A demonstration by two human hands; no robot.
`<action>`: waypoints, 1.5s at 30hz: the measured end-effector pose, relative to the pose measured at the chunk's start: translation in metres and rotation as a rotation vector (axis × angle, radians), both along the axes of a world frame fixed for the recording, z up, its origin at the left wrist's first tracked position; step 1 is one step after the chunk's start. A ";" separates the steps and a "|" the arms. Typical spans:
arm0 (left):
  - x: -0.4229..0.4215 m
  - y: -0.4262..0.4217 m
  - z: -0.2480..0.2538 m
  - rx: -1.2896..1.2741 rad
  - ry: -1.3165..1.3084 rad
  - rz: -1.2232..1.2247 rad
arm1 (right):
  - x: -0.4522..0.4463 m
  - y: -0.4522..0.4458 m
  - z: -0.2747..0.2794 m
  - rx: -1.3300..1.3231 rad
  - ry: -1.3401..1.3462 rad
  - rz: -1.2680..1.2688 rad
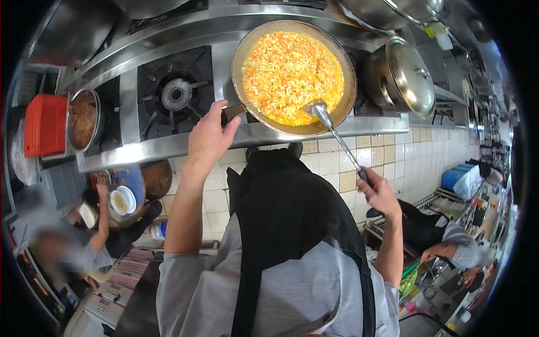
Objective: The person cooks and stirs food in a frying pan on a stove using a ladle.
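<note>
A wide pan (pixel 238 67) full of orange-yellow rice (pixel 292 70) sits on the stove, its short handle pointing left and toward me. My left hand (pixel 212 133) is at that handle, with thumb and fingers apart on either side of its end; whether it grips the handle is hard to tell. My right hand (pixel 380 194) is closed round the dark handle of a long metal ladle (pixel 343 145). The ladle's bowl rests in the rice at the near right part of the pan.
An unlit burner (pixel 176 94) lies left of the pan; a lidded pot (pixel 409 76) stands right. Farther left are a metal bowl (pixel 83 121) and red crate (pixel 45 124). One person (pixel 92 247) works at lower left, another (pixel 457 244) at lower right. The steel stove edge (pixel 168 147) runs before me.
</note>
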State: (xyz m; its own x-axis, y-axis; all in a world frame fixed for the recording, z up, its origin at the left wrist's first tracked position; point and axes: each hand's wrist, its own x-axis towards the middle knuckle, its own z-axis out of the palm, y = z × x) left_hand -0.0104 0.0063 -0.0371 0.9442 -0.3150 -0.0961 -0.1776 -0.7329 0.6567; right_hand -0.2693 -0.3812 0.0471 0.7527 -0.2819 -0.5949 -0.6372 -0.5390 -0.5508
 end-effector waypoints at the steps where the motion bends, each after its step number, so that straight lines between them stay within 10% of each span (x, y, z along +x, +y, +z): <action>1: -0.001 0.002 0.003 -0.015 0.043 0.017 | -0.001 0.006 -0.006 0.145 0.030 -0.090; 17: -0.106 0.106 -0.127 -0.114 0.680 0.152 | -0.015 0.012 0.054 0.051 -0.069 -0.223; 28: -0.230 0.089 -0.177 -0.114 0.794 0.385 | 0.095 0.010 0.008 -0.096 -0.299 0.469; 38: -0.505 0.078 -0.249 -0.066 0.576 0.588 | 0.121 -0.055 -0.061 0.146 -0.357 0.770; 45: -0.571 -0.038 -0.213 -0.666 0.936 1.174 | 0.133 -0.099 -0.061 0.075 -0.431 0.754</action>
